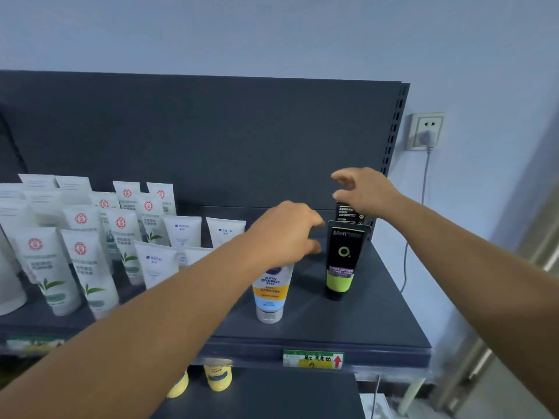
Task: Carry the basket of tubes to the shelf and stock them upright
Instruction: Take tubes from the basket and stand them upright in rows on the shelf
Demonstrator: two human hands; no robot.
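I am judging that the step here is settling each tube on its cap on the dark grey metal shelf [378, 316], so I would be steadying each near its top, then letting go slowly. My left hand [284, 234] is reaching over the white, orange and blue squeeze tube [270, 293]; I cannot tell whether its fingers are gripping it. My right hand [363, 189] is hovering, fingers spread and empty, above the rear black tube [351, 213] behind the black and green tube [343, 261]; no basket is showing.
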